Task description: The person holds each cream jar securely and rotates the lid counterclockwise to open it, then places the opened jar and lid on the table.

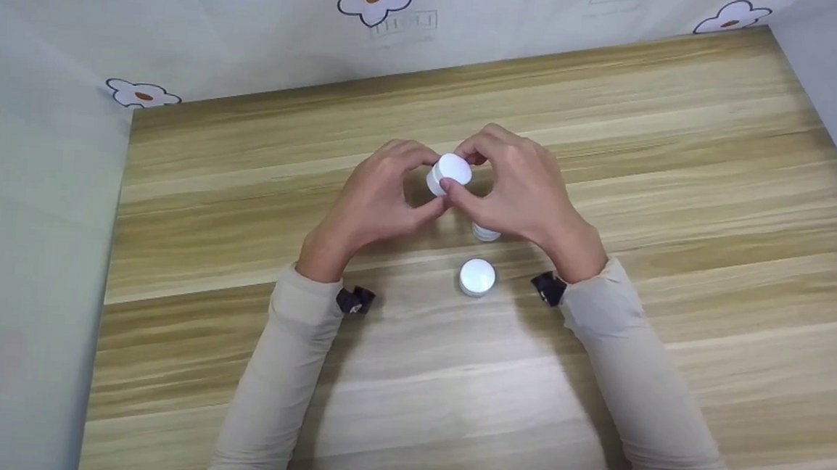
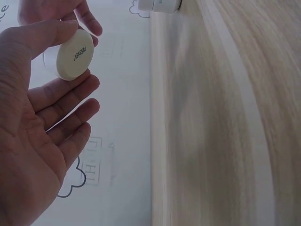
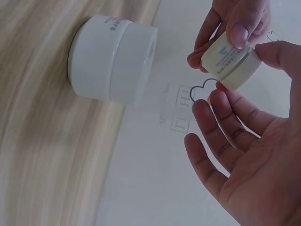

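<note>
A small white cream jar (image 1: 451,171) is held up above the table between both hands, tilted. My left hand (image 1: 381,196) pinches its body between thumb and fingers. My right hand (image 1: 519,187) has its thumb and index finger on the lid. In the right wrist view, small print shows on the side of the jar (image 3: 230,59), and a seam runs between body and lid. Dark lettering marks the face of the jar (image 2: 75,55) in the left wrist view. The other fingers of the right hand (image 3: 254,155) are spread and touch nothing.
Near the right wrist, a second white jar (image 1: 477,277) stands on the wood-grain table (image 1: 408,409). Another jar (image 1: 486,233) is partly hidden beneath the right hand. A pale wall covering (image 1: 257,22) with flower prints rises behind the table's far edge.
</note>
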`<state>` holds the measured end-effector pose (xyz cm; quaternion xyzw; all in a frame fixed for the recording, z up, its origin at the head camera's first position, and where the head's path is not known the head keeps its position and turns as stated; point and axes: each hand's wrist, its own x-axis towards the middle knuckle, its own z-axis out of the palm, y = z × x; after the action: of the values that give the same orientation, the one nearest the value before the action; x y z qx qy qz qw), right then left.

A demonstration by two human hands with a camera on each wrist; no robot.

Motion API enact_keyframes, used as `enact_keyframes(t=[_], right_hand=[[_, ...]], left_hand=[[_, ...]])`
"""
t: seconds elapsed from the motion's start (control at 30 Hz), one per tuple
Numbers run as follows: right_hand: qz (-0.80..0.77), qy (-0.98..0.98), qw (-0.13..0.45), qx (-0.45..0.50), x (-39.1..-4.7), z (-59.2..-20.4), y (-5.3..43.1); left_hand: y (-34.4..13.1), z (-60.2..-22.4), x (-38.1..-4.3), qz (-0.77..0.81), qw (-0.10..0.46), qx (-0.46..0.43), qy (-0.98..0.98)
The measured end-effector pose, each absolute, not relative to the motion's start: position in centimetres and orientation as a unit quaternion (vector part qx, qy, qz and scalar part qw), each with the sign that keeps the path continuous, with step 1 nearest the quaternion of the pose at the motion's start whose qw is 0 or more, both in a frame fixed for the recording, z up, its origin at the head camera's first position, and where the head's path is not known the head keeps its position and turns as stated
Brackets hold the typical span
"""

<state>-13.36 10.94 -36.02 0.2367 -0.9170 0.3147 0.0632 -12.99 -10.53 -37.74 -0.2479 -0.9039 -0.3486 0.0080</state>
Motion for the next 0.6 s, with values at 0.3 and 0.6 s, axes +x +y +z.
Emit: enact_keyframes(t=[0.3,0.6], right_hand=[[0.308,-0.928,0.077,0.194,-13.37,-35.91,10.92],[0.321,-0.918,0.087,0.216,-13.43,-35.93,10.84]], left_hand=[[-10.45,-37.42,-12.99,-0.351,0.007,-0.239,-0.905],[-10.57,-37.59,-12.97,-0.355,0.016,-0.245,-0.902]])
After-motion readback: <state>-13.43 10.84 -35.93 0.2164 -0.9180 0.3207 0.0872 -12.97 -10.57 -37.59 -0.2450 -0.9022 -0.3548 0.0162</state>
